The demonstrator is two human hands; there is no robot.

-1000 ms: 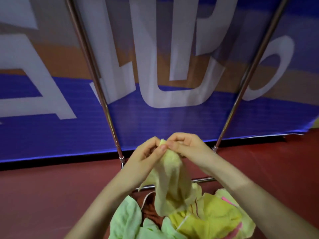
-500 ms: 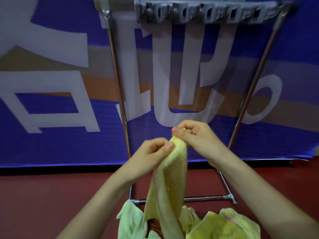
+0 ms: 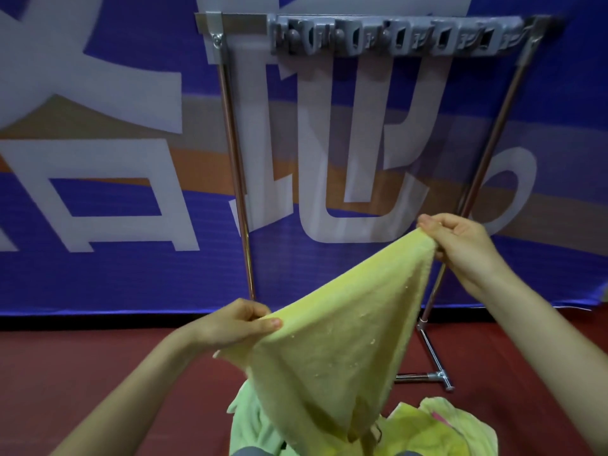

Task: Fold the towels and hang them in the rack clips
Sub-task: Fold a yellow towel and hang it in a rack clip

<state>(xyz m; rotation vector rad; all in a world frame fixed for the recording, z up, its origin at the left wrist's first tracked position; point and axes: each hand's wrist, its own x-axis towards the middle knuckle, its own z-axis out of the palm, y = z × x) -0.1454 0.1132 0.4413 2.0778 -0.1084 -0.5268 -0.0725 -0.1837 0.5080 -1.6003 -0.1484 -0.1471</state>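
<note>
Lettering in big white strokes crosses the blue and orange banner [image 3: 98, 278] behind the rack [image 3: 240, 205], too cropped to read. Before the rack's left pole the left hand [image 3: 237, 327] pinches one corner of the fluffy yellow towel [image 3: 335, 340] between thumb and curled fingers; higher, by the right pole, the right hand [image 3: 460, 245] pinches the other corner, the terry cloth spread taut well below the rack's grey clips [image 3: 394, 37].

A blue banner [image 3: 98, 274] with white lettering and an orange band backs the dark red floor [image 3: 82, 357].
</note>
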